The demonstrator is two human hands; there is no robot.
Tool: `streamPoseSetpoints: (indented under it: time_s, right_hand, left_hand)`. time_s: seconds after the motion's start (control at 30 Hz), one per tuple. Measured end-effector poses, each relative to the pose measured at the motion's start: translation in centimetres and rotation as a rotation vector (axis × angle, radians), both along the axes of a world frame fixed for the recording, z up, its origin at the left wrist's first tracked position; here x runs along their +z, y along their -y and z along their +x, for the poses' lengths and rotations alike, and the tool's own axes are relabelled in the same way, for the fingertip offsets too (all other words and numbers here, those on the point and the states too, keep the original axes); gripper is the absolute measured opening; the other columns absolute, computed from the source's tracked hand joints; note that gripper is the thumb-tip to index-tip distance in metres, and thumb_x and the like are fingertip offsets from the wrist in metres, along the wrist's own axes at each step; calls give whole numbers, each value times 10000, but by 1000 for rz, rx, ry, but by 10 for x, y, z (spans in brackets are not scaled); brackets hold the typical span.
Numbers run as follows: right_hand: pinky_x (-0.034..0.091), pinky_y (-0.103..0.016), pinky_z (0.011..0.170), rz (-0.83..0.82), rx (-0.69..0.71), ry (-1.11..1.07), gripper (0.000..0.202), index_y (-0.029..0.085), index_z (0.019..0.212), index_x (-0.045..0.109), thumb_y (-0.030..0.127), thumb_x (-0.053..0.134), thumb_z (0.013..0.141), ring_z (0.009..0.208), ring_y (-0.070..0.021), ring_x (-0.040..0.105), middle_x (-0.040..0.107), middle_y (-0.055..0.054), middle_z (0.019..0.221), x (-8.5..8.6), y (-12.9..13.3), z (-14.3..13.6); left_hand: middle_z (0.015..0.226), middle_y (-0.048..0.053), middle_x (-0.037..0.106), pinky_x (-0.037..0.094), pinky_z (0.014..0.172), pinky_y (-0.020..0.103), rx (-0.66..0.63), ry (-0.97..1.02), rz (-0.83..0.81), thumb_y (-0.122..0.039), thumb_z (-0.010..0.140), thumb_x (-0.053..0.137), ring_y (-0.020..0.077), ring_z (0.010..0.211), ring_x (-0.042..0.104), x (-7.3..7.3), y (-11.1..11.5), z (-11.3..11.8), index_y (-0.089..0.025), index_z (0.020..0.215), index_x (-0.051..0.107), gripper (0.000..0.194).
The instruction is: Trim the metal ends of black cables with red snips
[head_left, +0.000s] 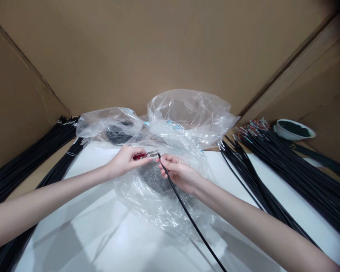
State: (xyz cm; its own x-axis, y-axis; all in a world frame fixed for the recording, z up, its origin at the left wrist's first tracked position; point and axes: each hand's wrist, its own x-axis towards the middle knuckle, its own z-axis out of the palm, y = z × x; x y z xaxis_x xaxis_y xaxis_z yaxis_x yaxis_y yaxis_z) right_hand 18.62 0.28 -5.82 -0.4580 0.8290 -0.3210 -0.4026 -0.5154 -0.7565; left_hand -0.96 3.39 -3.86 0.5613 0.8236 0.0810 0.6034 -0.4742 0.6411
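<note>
My left hand (127,160) is closed around a small pair of red-handled snips (141,155), whose metal blades point right. Those blades meet the tip of a black cable (184,207), or lie right beside it; I cannot tell which. Between thumb and fingers, my right hand (175,170) pinches the cable just below its end. From there the cable runs down toward the bottom edge of the view. Under both hands lies an opened clear plastic bag (147,211) with a heap of fine grey bits (155,177) in it.
Bundles of black cables lie on the left (31,151) and on the right (294,173), the right one with coloured wire ends. A white bowl (282,133) of dark bits stands at the far right. More clear bags (189,109) rest against the cardboard wall (170,49).
</note>
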Motion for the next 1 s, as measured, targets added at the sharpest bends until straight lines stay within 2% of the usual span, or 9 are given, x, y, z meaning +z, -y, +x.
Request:
streamPoseSetpoints:
  time_s: [0.23, 0.4, 0.6, 0.8, 1.0]
  right_hand:
    - [404, -154, 486, 52, 1, 3, 245, 131, 773, 618, 307, 750, 664, 523, -43, 518, 553, 18, 655, -3, 2, 1]
    - [421, -190, 469, 114, -37, 115, 267, 135, 737, 614, 356, 744, 659, 498, -72, 547, 567, 16, 612, -1, 2, -1]
    - [422, -182, 484, 76, -37, 93, 277, 127, 754, 647, 360, 753, 649, 519, -62, 550, 584, 6, 627, -6, -2, -2]
    - [405, -164, 488, 81, -15, 30, 249, 126, 767, 648, 344, 734, 682, 525, -46, 528, 578, 10, 639, -4, 0, -3]
    - [394, -178, 460, 156, -49, 47, 278, 136, 693, 602, 362, 755, 644, 509, -51, 535, 601, -5, 721, -2, 4, -5]
  left_hand:
    - [556, -41, 333, 208, 491, 202, 20, 75, -121, -467, 831, 490, 69, 536, 284, -2, 0, 6, -115, 600, 511, 422]
    - [552, -38, 338, 224, 487, 201, 33, 129, -173, -454, 838, 477, 71, 529, 289, -2, -1, 5, -112, 598, 522, 420]
    - [592, -31, 409, 259, 515, 196, 104, 107, -55, -457, 828, 504, 76, 560, 338, 2, 0, -2, -114, 673, 556, 380]
    - [571, -43, 421, 254, 514, 192, 41, 14, 76, -440, 834, 513, 64, 534, 340, -2, 4, -5, -116, 698, 562, 355]
    - [549, -45, 399, 226, 498, 197, -8, 3, 35, -439, 842, 495, 63, 516, 319, 2, 2, -1, -114, 682, 573, 370]
